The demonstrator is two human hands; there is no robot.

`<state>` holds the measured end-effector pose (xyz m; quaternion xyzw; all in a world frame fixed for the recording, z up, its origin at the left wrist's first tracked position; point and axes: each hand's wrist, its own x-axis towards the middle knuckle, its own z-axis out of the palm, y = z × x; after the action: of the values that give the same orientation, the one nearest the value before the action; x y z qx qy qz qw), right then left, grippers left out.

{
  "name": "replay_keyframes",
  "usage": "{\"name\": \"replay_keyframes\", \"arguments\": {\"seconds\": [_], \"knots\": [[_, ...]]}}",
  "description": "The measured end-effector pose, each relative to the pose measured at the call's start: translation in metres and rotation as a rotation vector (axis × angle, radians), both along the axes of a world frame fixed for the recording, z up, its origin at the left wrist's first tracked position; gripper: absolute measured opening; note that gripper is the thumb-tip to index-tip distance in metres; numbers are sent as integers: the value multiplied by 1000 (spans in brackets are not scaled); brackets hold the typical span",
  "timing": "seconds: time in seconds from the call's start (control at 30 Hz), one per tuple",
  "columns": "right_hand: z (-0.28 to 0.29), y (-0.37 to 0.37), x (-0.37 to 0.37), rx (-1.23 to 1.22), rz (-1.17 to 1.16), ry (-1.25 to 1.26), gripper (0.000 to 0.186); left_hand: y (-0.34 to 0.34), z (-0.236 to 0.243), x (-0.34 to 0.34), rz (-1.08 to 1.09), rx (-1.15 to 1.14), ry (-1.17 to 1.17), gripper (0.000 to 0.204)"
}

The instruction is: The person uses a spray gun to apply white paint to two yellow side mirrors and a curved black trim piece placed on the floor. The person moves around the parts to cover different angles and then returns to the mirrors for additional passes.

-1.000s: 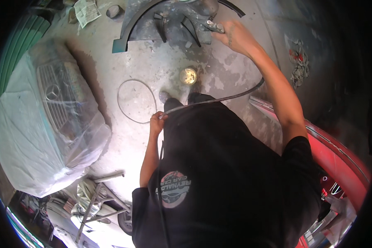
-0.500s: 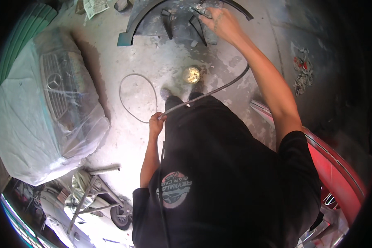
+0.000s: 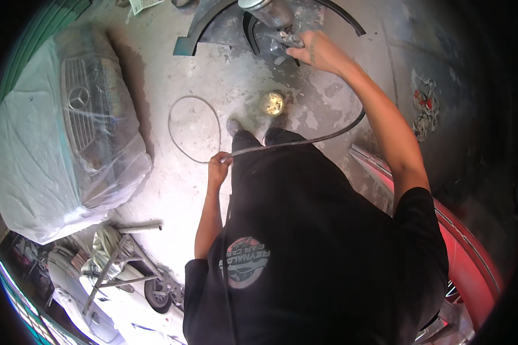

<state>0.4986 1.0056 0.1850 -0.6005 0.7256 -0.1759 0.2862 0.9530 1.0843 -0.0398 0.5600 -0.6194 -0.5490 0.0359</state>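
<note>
My right hand (image 3: pixel 319 53) is wrapped round the grip of a spray gun (image 3: pixel 270 14) with a metal cup, held out ahead of me at the top. A grey air hose (image 3: pixel 305 142) sweeps from below that hand back across my legs. My left hand (image 3: pixel 217 168) pinches the hose beside my thigh, where a loop of it hangs over the floor. Beyond the gun lies a dark arch-shaped strip (image 3: pixel 208 26) with a squared end. Inside its curve is a slim black curved piece (image 3: pixel 249 34), partly hidden by the gun.
A round tin (image 3: pixel 272 104) with yellowish contents sits by my feet. To the left stands a car front (image 3: pixel 78 132) under clear plastic sheeting. A metal stand (image 3: pixel 121 270) and a wheel are at lower left. Red panels (image 3: pixel 466 259) rise at right, near crumpled paper (image 3: pixel 424 109).
My right hand has come slightly down and right, and the spray gun's cup now shows clearly. The hose sags lower across my legs. My left hand keeps its pinch, almost unmoved.
</note>
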Motion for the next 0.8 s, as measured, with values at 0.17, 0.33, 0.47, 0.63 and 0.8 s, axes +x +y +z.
{"name": "replay_keyframes", "arguments": {"seconds": [0.17,0.33,0.47,0.63,0.8], "knots": [[-20,-41,-11,-126,-92,198,39,-6,5,1,3,-43,-16,21],[-15,-54,-4,-348,-175,319,40,-2,16,15,84,-41,-99,22],[-5,-61,7,-267,-146,263,39,-3,23,27,150,-80,-66,23],[-26,-52,16,-171,-19,260,33,-23,28,35,133,-108,5,24],[-8,-22,64,107,1,206,28,-69,26,51,111,-123,78,26]]}}
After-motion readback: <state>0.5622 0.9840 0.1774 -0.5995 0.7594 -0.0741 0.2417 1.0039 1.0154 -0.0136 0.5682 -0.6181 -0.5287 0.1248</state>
